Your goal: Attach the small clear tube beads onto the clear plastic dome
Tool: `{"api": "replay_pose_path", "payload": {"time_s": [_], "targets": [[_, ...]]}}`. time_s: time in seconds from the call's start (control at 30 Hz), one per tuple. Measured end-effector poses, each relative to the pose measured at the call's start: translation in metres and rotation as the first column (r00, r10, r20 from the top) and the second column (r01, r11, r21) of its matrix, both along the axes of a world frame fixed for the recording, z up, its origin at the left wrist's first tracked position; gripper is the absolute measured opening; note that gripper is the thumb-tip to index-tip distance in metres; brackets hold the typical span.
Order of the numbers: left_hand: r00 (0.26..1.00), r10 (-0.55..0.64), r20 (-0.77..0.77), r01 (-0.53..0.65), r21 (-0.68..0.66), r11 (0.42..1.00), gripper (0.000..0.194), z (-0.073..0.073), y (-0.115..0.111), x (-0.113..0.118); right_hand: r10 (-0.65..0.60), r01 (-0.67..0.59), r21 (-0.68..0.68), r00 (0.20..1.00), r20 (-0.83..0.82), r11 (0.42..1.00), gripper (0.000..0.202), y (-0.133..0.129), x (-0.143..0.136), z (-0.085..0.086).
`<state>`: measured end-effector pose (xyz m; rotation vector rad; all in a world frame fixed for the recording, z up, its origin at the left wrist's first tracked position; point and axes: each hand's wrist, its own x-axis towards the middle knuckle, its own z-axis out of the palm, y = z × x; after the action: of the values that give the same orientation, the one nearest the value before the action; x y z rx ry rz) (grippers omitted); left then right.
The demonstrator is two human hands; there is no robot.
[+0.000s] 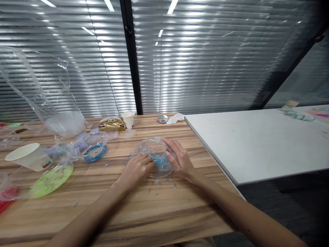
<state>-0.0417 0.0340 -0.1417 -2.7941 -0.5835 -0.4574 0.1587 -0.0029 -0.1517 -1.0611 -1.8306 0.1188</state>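
On the wooden table in front of me a clear round plastic container (166, 173) stands tilted, with a light blue soft mass (159, 160) inside. My right hand (181, 159) grips its right side, fingers over the upper rim and thumb at the inner edge. At its left side is my left hand (138, 168), fingers curled together with the tips against the blue mass. Whatever those fingertips pinch is hidden. Several small clear tube-like pieces (158, 186) lie scattered on the wood just below the container.
Left on the wooden table (123, 219) are a paper cup (28, 156), a lid with yellow-green material (52, 180), a blue ring (95, 153) and a large clear bag (65, 123). Behind stand a gold packet (112, 124), another cup (128, 120) and a tissue (175, 118). A white table (257, 144) adjoins right.
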Motion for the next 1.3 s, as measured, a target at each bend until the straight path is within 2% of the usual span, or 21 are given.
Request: {"api": "replay_pose_path", "payload": {"time_s": [0.53, 1.3], "targets": [[0.994, 0.051, -0.094, -0.058, -0.068, 0.996, 0.009, 0.0001, -0.0021, 0.0014, 0.037, -0.037, 0.01, 0.999, 0.011, 0.999, 0.042, 0.0006, -0.0025, -0.0013], [0.994, 0.036, -0.107, -0.04, -0.043, 0.998, 0.012, -0.0047, 0.0015, 0.002, 0.067, -0.065, -0.029, 0.997, 0.046, 0.997, 0.043, -0.0008, -0.0023, 0.0025]]}}
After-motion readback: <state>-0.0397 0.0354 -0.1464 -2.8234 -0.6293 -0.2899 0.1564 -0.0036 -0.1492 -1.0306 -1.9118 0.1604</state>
